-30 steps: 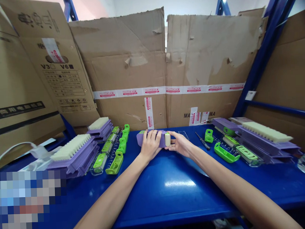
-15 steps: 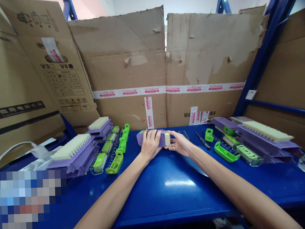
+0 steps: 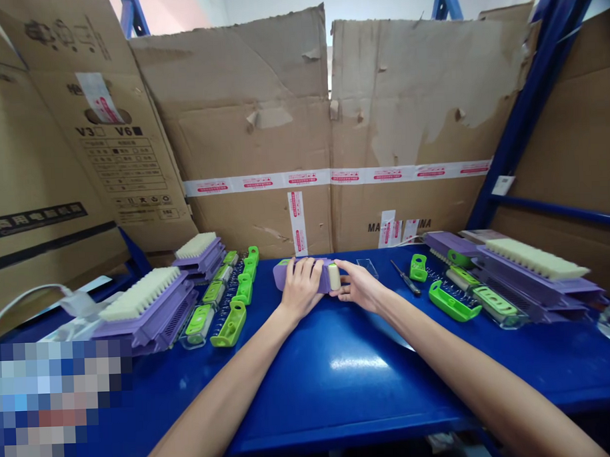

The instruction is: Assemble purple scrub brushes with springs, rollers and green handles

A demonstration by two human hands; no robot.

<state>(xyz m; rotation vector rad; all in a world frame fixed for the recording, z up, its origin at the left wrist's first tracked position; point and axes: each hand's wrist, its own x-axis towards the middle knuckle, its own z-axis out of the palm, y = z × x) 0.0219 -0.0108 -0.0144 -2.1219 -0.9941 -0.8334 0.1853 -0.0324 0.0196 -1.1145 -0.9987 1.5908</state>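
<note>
Over a purple plastic housing [image 3: 279, 277] at the middle of the table lies my left hand [image 3: 303, 282], its fingers wrapped across the top. A cream block with a green edge [image 3: 334, 277] sits against the right end of the housing. My right hand [image 3: 358, 284] has its thumb and fingers closed around that block's right side. The palm side of my left hand and the block's inner end are hidden.
Purple parts with cream combs [image 3: 142, 294] are stacked at left, more purple parts [image 3: 529, 280] at right. Green covers [image 3: 231, 324], springs and green-topped cream pieces [image 3: 201, 319] stand beside them. A screwdriver [image 3: 407, 279] and small clear box [image 3: 367, 267] lie right of my hands. Cardboard [image 3: 257, 143] walls the back.
The cream block has come slightly closer to the purple housing, moving left with my right fingers. My left hand stays on the housing. The view has shifted a little.
</note>
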